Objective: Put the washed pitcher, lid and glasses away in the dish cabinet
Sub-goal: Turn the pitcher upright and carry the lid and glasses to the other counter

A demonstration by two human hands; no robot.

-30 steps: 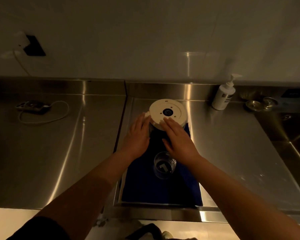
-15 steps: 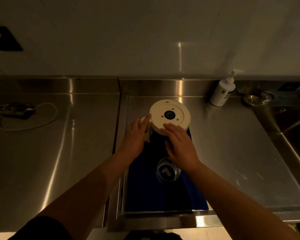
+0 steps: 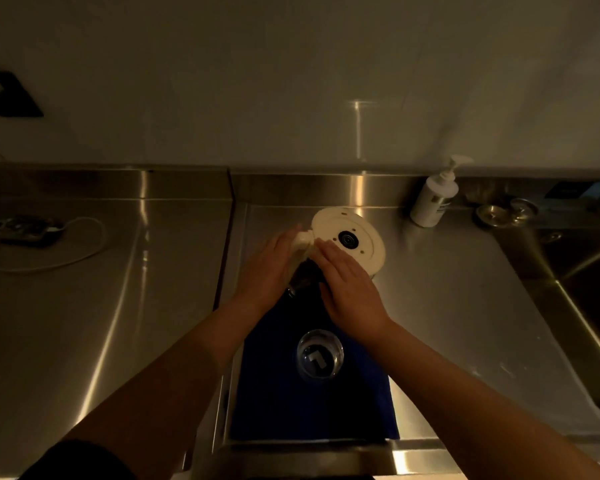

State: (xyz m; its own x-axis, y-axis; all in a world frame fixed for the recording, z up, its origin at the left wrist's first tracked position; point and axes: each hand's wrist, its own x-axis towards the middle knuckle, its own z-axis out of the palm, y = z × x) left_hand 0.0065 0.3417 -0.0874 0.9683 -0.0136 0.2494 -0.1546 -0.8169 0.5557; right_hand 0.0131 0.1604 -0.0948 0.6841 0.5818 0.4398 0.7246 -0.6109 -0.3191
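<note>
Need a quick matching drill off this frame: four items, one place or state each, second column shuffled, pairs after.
Column A
1. pitcher
2. glass
3. pump bottle
4. cable

Column B
a. white, standing at the back wall, right of the mat
b. lying looped on the left counter
c. held between the left hand and right hand, pale round base turned towards the camera
d. standing on the blue mat, near the front edge, untouched

Pairs: 1-c, 2-d, 3-a, 4-b
</note>
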